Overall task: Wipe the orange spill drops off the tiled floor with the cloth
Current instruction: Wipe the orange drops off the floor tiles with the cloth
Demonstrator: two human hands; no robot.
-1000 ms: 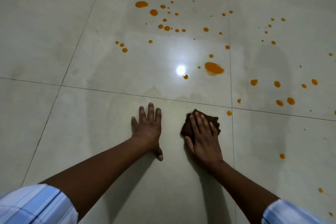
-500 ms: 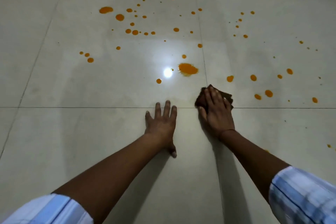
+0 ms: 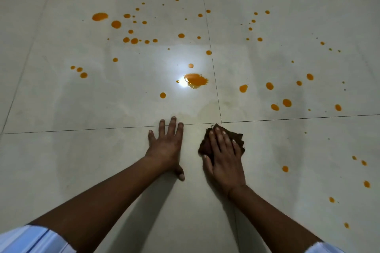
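Cloth (image 3: 239, 137) pulled back nearer; orange drops (image 3: 195, 80) dot the tiled floor (image 3: 82, 170).

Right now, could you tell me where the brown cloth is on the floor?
In the head view, the brown cloth lies right of centre, pressed under the right hand, just below where the tile joints cross.

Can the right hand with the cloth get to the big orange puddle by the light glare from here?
Probably yes. The right hand presses the cloth flat; only bare tile lies between it and the big puddle ahead, and the left hand rests off to the side.
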